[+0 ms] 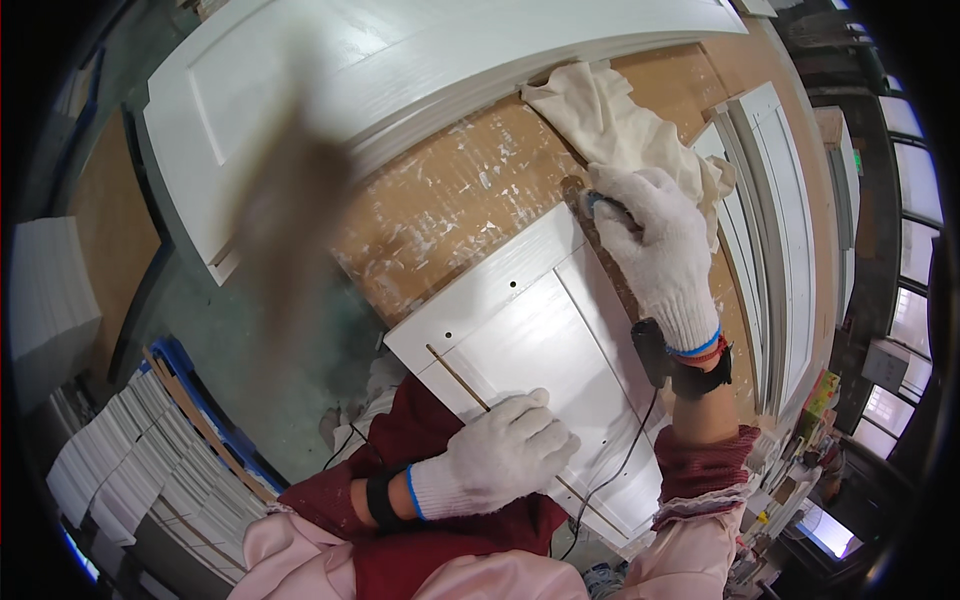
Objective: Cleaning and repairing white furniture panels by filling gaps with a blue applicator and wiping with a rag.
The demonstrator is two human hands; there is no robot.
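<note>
A white cabinet door panel (525, 340) with a recessed middle and small dark holes lies at an angle across the bench. My left hand (510, 445), in a white knit glove, rests flat on its near part, fingers stretched out. Beyond the panel's right edge, my right hand (655, 235), gloved too, is curled round a small dark thing; only a bit of it shows by the thumb, too little to name. Right behind that hand a crumpled cream cloth (625, 115) lies on the bench. A thin dark groove runs along the panel's edge nearest me.
The brown bench top (450, 200) is flecked with white paint. Larger white panels (390, 70) are stacked at the far left, and narrow white panels (775, 230) stand at the right. A thin cable (628, 455) crosses the door panel. Something blurred and brown (295, 190) hangs close in front.
</note>
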